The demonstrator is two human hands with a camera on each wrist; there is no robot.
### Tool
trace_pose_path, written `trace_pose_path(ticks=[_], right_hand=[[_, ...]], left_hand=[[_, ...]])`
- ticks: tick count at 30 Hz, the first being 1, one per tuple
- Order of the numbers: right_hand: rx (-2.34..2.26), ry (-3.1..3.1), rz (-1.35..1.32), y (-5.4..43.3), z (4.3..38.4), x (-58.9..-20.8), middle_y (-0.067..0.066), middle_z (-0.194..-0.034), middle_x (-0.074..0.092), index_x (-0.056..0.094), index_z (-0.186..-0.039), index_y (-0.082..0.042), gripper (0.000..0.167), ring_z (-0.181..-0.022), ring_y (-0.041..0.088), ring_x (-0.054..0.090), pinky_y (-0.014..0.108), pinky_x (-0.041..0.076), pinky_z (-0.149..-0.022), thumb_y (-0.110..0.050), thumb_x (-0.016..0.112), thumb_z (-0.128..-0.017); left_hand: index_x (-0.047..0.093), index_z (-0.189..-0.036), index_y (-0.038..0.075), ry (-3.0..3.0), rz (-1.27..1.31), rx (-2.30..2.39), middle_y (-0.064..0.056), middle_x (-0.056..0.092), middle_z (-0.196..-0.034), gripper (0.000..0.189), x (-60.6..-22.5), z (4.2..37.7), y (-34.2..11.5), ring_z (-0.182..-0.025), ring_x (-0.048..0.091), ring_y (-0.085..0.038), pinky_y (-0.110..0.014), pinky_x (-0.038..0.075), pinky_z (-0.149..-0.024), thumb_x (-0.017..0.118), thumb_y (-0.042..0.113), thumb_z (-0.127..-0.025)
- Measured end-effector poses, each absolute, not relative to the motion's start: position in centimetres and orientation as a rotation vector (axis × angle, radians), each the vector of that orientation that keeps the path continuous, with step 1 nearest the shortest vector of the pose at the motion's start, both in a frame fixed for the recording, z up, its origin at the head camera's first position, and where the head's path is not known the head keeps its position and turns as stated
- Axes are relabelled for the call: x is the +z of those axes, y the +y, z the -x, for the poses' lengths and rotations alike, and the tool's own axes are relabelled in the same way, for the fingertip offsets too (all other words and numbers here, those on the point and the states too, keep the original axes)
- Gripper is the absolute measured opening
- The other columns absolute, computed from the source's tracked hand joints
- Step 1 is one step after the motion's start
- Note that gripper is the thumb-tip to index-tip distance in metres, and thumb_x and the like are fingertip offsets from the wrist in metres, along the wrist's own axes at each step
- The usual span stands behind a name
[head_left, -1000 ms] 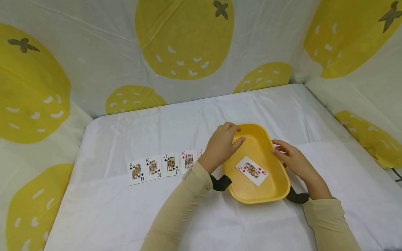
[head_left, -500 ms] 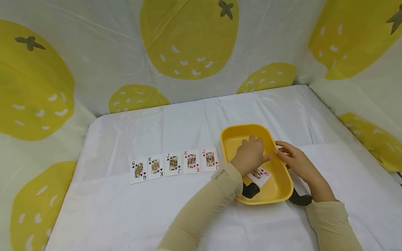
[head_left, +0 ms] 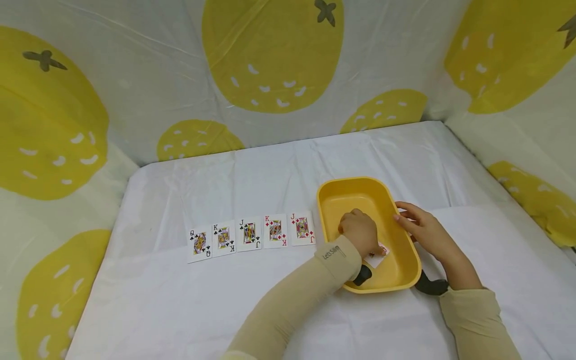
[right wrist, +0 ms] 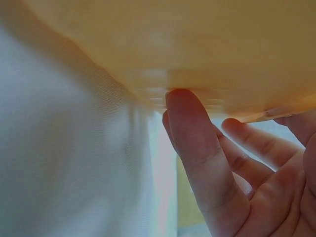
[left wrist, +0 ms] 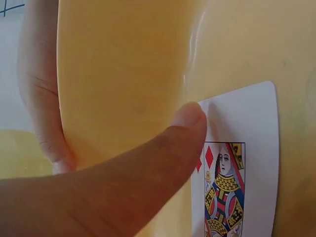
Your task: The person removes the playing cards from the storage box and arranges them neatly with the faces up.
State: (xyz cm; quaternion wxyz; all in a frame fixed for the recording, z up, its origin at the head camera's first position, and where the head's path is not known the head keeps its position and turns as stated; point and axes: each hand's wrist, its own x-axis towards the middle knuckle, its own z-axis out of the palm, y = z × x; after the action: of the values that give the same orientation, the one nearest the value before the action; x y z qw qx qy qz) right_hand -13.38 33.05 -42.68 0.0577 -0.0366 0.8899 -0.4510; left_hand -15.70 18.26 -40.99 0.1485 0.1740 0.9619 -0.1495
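Observation:
My left hand (head_left: 360,232) reaches down into a yellow rectangular tray (head_left: 324,200), fingers curled over a queen of diamonds playing card (left wrist: 259,173). In the left wrist view its thumb (left wrist: 173,138) lies on the card's edge near one corner; the other fingertips are hidden behind the hand. In the head view most of the card is covered. My right hand (head_left: 423,230) holds the tray's right side, thumb at the rim and fingers along the outside. From the right wrist view, a fingertip (right wrist: 185,106) touches the tray's outer surface (right wrist: 222,44) from below.
Left of the tray, several face-up cards form a row on the white cloth (head_left: 193,305): queen of clubs (head_left: 200,244), king of clubs (head_left: 223,238), jack of clubs (head_left: 249,233), king of diamonds (head_left: 275,231) and jack of diamonds (head_left: 302,228). A lemon-print curtain (head_left: 157,75) hangs behind.
My left hand has moved right from the tray's left rim, then down onto the queen of diamonds, its fingers curling in. The jack of diamonds is uncovered. My right hand stays at the tray.

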Motion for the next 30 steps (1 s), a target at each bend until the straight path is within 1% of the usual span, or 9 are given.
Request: trace_pose_path(ticks=[5,11,13,14,16,19,21,24,30], right_hand=[[-1.371,2.705,0.114,33.1,13.4,-42.8,0.027,-0.112,0.051,0.036,-0.134,0.000,0.052,-0.080,0.011,0.056,0.030,0.049,-0.059,-0.032,0.046,-0.094],[-1.373,2.708,0.118,33.0,13.4,-42.7,0.027,-0.111,0.051,0.036,-0.134,0.000,0.052,-0.079,0.012,0.055,0.030,0.049,-0.058,-0.032,0.046,-0.094],[-1.373,2.710,0.118,33.0,13.4,-42.7,0.027,-0.111,0.051,0.036,-0.133,0.000,0.051,-0.078,0.011,0.055,0.030,0.049,-0.058,-0.032,0.046,-0.094],[-1.376,2.710,0.117,33.0,13.4,-42.7,0.027,-0.111,0.052,0.036,-0.133,0.000,0.051,-0.078,0.011,0.055,0.030,0.049,-0.058,-0.032,0.046,-0.094],[-1.384,2.705,0.117,33.0,13.4,-42.8,0.027,-0.111,0.052,0.036,-0.133,0.000,0.051,-0.078,0.011,0.055,0.030,0.049,-0.058,-0.031,0.046,-0.094],[-1.388,2.701,0.116,33.0,13.4,-42.8,0.027,-0.111,0.051,0.036,-0.134,0.000,0.052,-0.078,0.011,0.056,0.031,0.049,-0.058,-0.032,0.046,-0.094],[-1.386,2.702,0.116,33.0,13.4,-42.8,0.026,-0.111,0.051,0.036,-0.134,0.000,0.052,-0.078,0.011,0.056,0.031,0.049,-0.058,-0.032,0.046,-0.094],[-1.388,2.706,0.121,32.9,13.4,-42.8,0.026,-0.110,0.052,0.036,-0.133,0.001,0.051,-0.077,0.010,0.056,0.031,0.049,-0.057,-0.031,0.046,-0.094],[-1.411,2.698,0.123,32.9,13.4,-42.8,0.026,-0.108,0.052,0.037,-0.132,0.001,0.050,-0.077,0.009,0.057,0.030,0.050,-0.057,-0.030,0.046,-0.094]], left_hand=[[0.058,-0.112,0.025,2.735,-0.423,-0.455,-0.003,0.050,-0.103,0.075,-41.1,15.9,18.7,-0.083,0.050,-0.020,-0.030,0.044,-0.057,0.066,0.072,-0.054],[0.054,-0.109,0.020,2.728,-0.351,-0.377,-0.002,0.049,-0.096,0.078,-40.8,16.1,18.6,-0.077,0.048,-0.017,-0.032,0.042,-0.056,0.072,0.067,-0.051],[0.052,-0.108,0.018,2.738,-0.364,-0.322,-0.002,0.047,-0.093,0.075,-40.8,16.2,18.5,-0.077,0.047,-0.017,-0.032,0.042,-0.057,0.075,0.063,-0.052],[0.052,-0.106,0.017,2.748,-0.385,-0.285,-0.002,0.047,-0.092,0.071,-40.8,16.3,18.4,-0.076,0.047,-0.017,-0.032,0.042,-0.057,0.076,0.059,-0.055],[0.053,-0.104,0.015,2.773,-0.462,-0.192,-0.003,0.046,-0.090,0.056,-40.8,16.4,18.0,-0.074,0.046,-0.017,-0.030,0.041,-0.056,0.075,0.049,-0.065],[0.054,-0.101,0.011,2.773,-0.602,0.035,-0.005,0.044,-0.088,0.029,-40.7,16.7,17.3,-0.068,0.046,-0.016,-0.026,0.040,-0.054,0.064,0.030,-0.081],[0.054,-0.101,0.010,2.739,-0.685,0.170,-0.005,0.044,-0.087,0.018,-40.6,16.9,16.8,-0.064,0.046,-0.015,-0.024,0.039,-0.053,0.057,0.022,-0.087],[0.053,-0.103,0.011,2.666,-0.776,0.319,-0.003,0.048,-0.088,0.015,-40.3,17.4,16.1,-0.064,0.048,-0.012,-0.020,0.040,-0.055,0.056,0.016,-0.089],[0.055,-0.107,0.013,2.548,-0.912,0.540,0.005,0.056,-0.091,0.017,-39.9,18.6,14.7,-0.075,0.048,-0.005,-0.013,0.037,-0.065,0.052,0.008,-0.090]])
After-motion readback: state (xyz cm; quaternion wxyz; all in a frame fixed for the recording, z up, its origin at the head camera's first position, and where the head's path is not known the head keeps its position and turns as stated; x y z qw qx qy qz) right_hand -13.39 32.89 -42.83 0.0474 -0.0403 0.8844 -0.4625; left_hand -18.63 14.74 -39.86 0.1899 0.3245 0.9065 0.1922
